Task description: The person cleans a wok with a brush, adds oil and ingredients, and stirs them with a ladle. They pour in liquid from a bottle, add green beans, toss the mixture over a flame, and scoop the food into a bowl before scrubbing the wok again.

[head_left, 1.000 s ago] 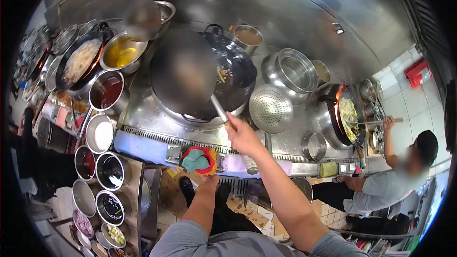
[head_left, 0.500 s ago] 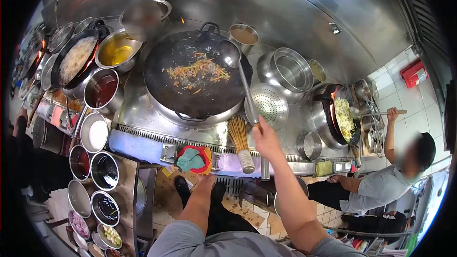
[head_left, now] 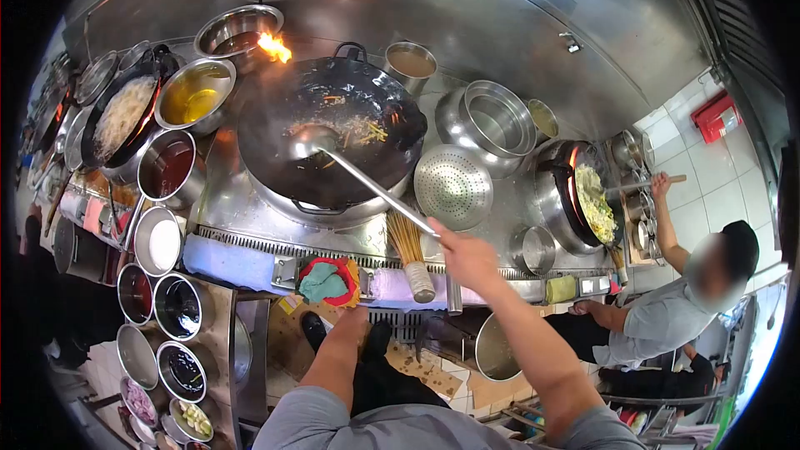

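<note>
My right hand (head_left: 468, 260) is closed round the handle of a long metal ladle (head_left: 371, 181). The ladle's bowl is in the large black wok (head_left: 300, 175), among chopped orange and yellow food (head_left: 364, 130). Low in the middle, my left hand (head_left: 353, 317) is against the red and green cloths (head_left: 327, 282) at the counter's front edge; its fingers are hidden. A bamboo brush (head_left: 410, 254) lies just left of my right hand.
A flame (head_left: 274, 47) rises behind the wok. Pots of oil (head_left: 200, 103) and sauce (head_left: 167, 173) stand left. To the right are a perforated strainer (head_left: 452, 187), stacked pots (head_left: 500, 121) and a co-worker (head_left: 658, 329) at another wok (head_left: 567, 217).
The ladle's bowl has moved left and down, from the wok's upper right into the food. My right hand is slightly lower. Some food has shifted, and a flame has appeared behind the wok.
</note>
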Action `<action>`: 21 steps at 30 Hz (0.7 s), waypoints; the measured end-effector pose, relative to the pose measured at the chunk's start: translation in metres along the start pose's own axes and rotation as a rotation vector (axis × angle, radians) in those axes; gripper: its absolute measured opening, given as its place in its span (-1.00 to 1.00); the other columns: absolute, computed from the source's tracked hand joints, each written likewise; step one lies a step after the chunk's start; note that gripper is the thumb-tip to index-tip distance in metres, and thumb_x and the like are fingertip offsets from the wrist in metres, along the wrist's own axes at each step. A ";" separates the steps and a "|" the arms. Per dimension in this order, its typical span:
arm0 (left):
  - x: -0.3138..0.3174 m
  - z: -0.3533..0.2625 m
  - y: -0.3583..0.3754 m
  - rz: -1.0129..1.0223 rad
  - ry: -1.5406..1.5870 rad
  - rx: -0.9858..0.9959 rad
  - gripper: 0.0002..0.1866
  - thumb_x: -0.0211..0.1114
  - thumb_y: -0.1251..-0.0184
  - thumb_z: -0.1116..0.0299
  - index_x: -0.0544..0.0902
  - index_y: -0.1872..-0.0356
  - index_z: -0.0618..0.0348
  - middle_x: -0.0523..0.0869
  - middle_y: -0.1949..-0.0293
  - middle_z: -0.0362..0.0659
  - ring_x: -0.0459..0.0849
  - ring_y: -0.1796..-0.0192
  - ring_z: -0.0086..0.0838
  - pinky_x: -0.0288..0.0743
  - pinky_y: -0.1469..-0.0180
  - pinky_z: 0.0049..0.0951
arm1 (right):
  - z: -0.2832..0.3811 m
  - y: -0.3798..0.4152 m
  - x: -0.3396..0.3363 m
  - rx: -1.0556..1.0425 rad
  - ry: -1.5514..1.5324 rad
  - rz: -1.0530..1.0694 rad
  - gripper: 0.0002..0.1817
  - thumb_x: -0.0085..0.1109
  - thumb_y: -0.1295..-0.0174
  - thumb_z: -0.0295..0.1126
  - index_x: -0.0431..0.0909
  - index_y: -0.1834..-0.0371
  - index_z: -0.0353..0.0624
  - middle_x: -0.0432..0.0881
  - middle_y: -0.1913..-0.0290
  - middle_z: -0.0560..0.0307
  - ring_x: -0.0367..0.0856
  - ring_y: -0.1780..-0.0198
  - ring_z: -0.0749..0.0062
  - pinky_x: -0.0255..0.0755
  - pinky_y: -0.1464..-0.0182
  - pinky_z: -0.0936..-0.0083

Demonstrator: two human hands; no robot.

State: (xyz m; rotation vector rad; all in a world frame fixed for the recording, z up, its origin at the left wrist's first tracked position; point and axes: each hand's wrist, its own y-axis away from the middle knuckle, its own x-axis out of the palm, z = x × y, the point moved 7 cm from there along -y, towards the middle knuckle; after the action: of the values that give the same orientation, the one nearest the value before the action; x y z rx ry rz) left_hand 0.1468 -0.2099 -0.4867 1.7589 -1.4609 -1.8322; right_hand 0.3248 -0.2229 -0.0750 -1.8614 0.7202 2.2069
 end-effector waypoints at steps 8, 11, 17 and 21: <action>0.010 0.005 0.000 0.011 0.022 -0.004 -0.48 -0.12 -0.35 -0.04 0.49 -0.15 0.06 0.50 -0.20 -0.02 0.49 -0.21 -0.16 0.31 -0.26 -0.08 | -0.059 0.113 -0.117 -0.059 -0.053 -0.044 -0.39 0.14 -0.12 -0.43 0.37 -0.30 0.24 0.65 0.31 -0.04 0.62 0.28 -0.02 0.47 0.23 0.20; 0.009 0.005 -0.001 0.011 0.027 -0.005 -0.48 -0.12 -0.35 -0.04 0.50 -0.14 0.06 0.50 -0.20 -0.02 0.49 -0.21 -0.16 0.32 -0.26 -0.08 | -0.054 0.112 -0.133 -0.026 -0.042 0.002 -0.42 0.15 -0.12 -0.40 0.40 -0.28 0.23 0.65 0.33 -0.08 0.62 0.27 -0.02 0.47 0.21 0.19; 0.004 0.002 -0.001 0.005 0.028 -0.005 -0.48 -0.12 -0.35 -0.03 0.50 -0.13 0.07 0.51 -0.19 -0.02 0.50 -0.20 -0.15 0.32 -0.26 -0.08 | -0.041 -0.005 -0.036 -0.071 -0.247 -0.040 -0.46 0.04 -0.24 -0.30 0.30 -0.34 0.05 0.60 0.08 -0.22 0.58 0.10 -0.13 0.41 0.03 0.13; -0.001 0.002 -0.003 -0.006 0.037 -0.003 -0.48 -0.12 -0.35 -0.03 0.51 -0.13 0.07 0.51 -0.18 -0.02 0.50 -0.19 -0.15 0.33 -0.25 -0.09 | -0.006 -0.037 0.003 -0.002 -0.577 -0.148 -0.44 -0.02 -0.31 -0.27 0.20 -0.39 -0.09 0.57 0.01 -0.25 0.59 0.04 -0.07 0.41 -0.04 0.22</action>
State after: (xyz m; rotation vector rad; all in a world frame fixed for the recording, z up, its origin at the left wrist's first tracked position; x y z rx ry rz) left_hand 0.1469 -0.2067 -0.4880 1.7883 -1.4403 -1.7941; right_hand 0.3450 -0.1936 -0.0883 -1.1278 0.4493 2.4523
